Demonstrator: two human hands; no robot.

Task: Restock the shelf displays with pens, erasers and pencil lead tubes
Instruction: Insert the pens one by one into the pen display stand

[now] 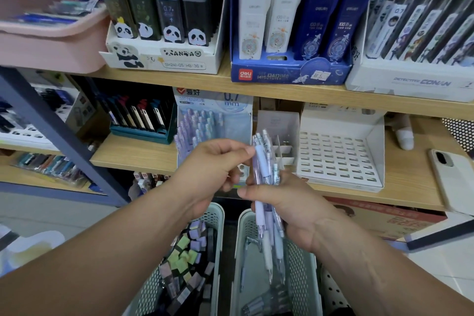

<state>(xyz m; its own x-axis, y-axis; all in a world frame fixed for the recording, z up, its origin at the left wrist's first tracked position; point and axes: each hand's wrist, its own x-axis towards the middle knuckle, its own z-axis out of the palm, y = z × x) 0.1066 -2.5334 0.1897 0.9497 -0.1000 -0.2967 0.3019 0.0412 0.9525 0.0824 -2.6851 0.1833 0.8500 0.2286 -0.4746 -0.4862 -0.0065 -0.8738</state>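
Note:
My right hand (287, 208) grips a bundle of several pale purple and white pens (266, 187), held upright in front of the middle shelf. My left hand (213, 167) pinches the top of one pen in that bundle. Just behind the hands stands a pen display box (215, 120) marked 0.7 mm, partly filled with similar pens. Below, a grey-green basket (302, 277) holds more pens, and a second basket (218, 215) to its left holds several pencil lead tubes.
The top shelf carries a panda lead-tube box (164, 56), a blue box (289, 74) and a white box (410, 82). A white slotted display tray (338, 159) sits right of the pens. A phone (451, 177) lies at the far right, a pink bin (51, 41) at the top left.

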